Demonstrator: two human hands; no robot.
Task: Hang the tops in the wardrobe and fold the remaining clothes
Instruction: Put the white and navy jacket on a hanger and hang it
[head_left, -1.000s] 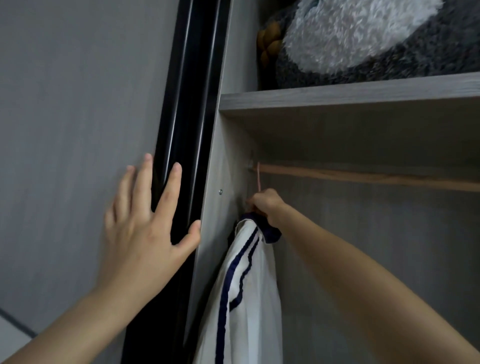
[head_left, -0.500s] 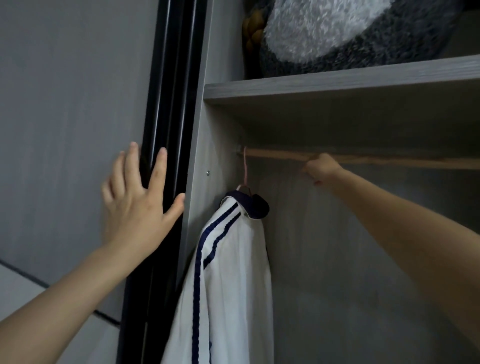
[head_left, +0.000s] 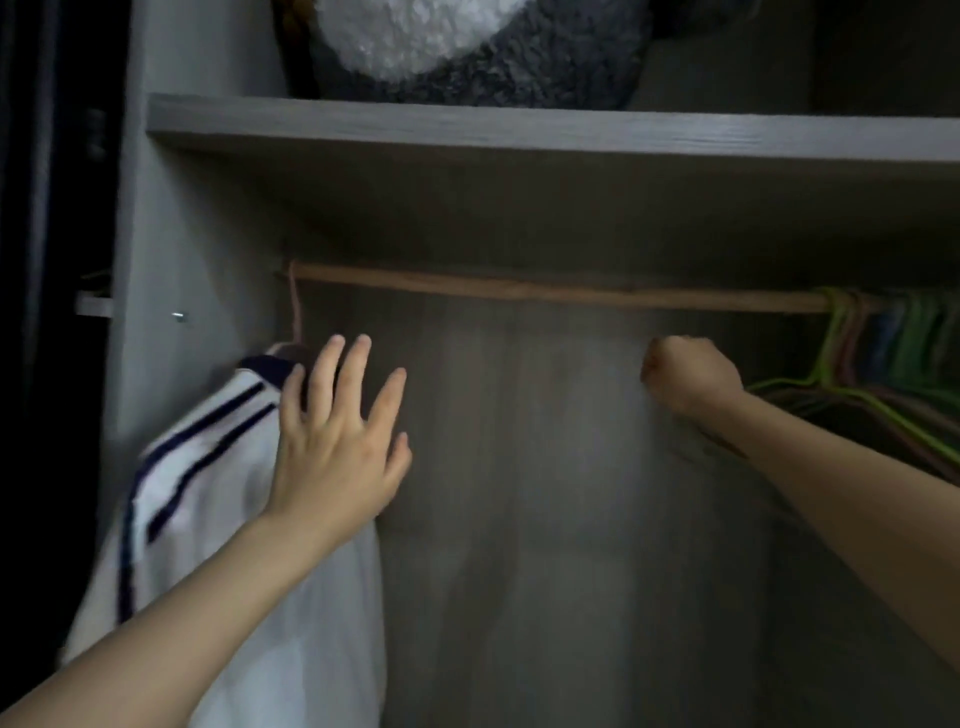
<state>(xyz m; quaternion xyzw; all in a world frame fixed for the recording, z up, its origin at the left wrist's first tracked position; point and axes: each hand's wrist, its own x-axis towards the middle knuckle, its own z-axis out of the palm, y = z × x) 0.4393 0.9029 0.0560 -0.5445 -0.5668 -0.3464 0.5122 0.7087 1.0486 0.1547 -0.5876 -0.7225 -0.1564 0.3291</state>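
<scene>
1. The white top with navy stripes (head_left: 208, 493) is smeared by motion. Its hem runs off the bottom edge, and the left hand (head_left: 332, 452) covers part of its collar and shoulder.
2. Only the hook of the pink hanger (head_left: 295, 306) shows; the rest is inside the top.
3. The right hand (head_left: 685, 371) shows its back, with the fingers curled out of sight. Whether it holds anything cannot be told.
4. The coloured hangers (head_left: 883, 353) are blurred, cut by the right edge and too crowded to count. They hide the right end of the wooden rail (head_left: 545, 291).
5. The plush toy (head_left: 467, 47) is cropped by the top edge.
</scene>
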